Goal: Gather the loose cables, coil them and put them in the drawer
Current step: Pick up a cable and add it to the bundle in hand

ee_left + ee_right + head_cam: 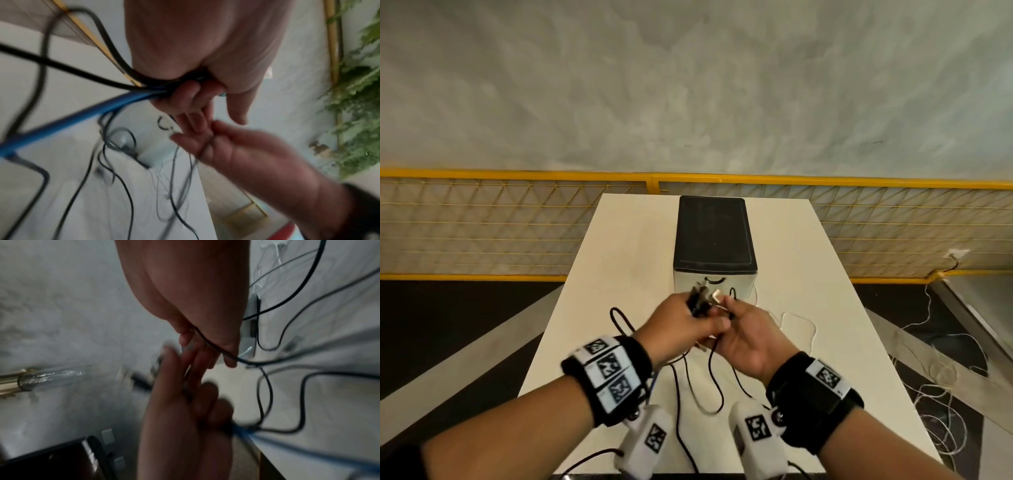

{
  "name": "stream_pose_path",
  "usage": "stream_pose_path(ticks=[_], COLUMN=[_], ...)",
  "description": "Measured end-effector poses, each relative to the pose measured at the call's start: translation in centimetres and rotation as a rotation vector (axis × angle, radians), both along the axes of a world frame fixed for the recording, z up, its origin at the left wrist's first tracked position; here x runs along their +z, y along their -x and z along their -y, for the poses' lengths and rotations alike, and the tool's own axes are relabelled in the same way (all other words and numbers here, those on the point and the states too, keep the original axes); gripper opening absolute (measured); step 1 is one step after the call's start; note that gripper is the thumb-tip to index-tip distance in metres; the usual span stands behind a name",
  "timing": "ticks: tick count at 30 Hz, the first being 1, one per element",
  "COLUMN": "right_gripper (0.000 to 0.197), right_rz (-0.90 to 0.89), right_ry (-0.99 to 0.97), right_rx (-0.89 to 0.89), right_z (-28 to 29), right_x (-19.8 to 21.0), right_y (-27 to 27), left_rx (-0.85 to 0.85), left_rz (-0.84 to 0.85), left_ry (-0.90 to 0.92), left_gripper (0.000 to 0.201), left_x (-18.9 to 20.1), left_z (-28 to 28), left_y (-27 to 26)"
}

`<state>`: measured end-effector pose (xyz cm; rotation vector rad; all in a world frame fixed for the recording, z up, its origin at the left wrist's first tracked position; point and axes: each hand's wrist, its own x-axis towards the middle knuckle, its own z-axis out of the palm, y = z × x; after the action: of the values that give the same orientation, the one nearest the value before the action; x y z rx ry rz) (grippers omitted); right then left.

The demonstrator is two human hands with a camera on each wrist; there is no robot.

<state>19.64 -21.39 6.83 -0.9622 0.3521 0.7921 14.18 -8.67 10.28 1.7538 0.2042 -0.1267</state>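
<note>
Over the white table (619, 274) my two hands meet in front of the small drawer unit (714, 236). My left hand (688, 318) grips a bundle of cable ends (700, 299); in the left wrist view this left hand (207, 104) is curled round black cables (61, 65) and a blue cable (82, 112). My right hand (736, 315) pinches a thin black cable (216, 347) between thumb and fingers, right beside the bundle. Loose black loops (714, 377) hang from both hands down to the table. The unit's drawer front (714, 284) appears closed, partly hidden by the plugs.
A thin white cable (801, 322) lies on the table to the right of my hands. Tangled white cords (941, 377) lie on the floor at the right. A yellow mesh fence (517, 222) runs behind the table.
</note>
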Motion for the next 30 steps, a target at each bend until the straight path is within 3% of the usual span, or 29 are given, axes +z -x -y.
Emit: stream_pose_path(ticks=[4, 8, 12, 15, 18, 20, 23, 24, 27, 30], right_gripper=[0.040, 0.025, 0.026, 0.028, 0.029, 0.027, 0.022, 0.021, 0.025, 0.041], right_rz=[-0.004, -0.049, -0.052, -0.072, -0.071, -0.066, -0.040, -0.029, 0.003, 0.019], right_ry=[0.030, 0.077, 0.131, 0.150, 0.158, 0.153, 0.114, 0.102, 0.058, 0.015], right_rx=[0.053, 0.011, -0.094, -0.140, -0.174, -0.176, -0.116, -0.090, -0.023, 0.030], right_z=[-0.1, 1.5, 3.1, 4.2, 4.6, 4.3, 3.1, 2.6, 1.1, 0.4], right_x=[0.2, 0.6, 1.2, 1.5, 1.2, 0.9, 0.2, 0.0, 0.2, 0.5], right_y=[0.8, -0.9, -3.7, -4.9, -5.3, -4.7, -3.2, -2.7, -1.2, -0.3], left_rx=[0.010, -0.254, -0.529, -0.631, -0.721, -0.560, -0.022, 0.077, 0.124, 0.112], left_rz=[-0.033, -0.137, -0.284, -0.439, -0.484, -0.396, -0.210, -0.162, -0.060, -0.043], left_ry=[-0.024, -0.093, -0.186, -0.216, -0.325, -0.322, -0.097, -0.038, 0.058, 0.110], left_gripper=[0.012, 0.008, 0.007, 0.010, 0.014, 0.020, 0.021, 0.019, 0.004, 0.014], left_x=[-1.7, -1.2, -0.9, -1.1, -1.0, -0.8, -0.6, -0.5, 0.3, 0.2], left_z=[0.8, -0.2, -2.8, -4.5, -5.3, -4.8, -2.8, -1.9, 1.1, 2.4], left_y=[-0.3, 1.2, 3.9, 5.1, 5.6, 5.1, 2.4, 1.4, -0.4, -0.9])
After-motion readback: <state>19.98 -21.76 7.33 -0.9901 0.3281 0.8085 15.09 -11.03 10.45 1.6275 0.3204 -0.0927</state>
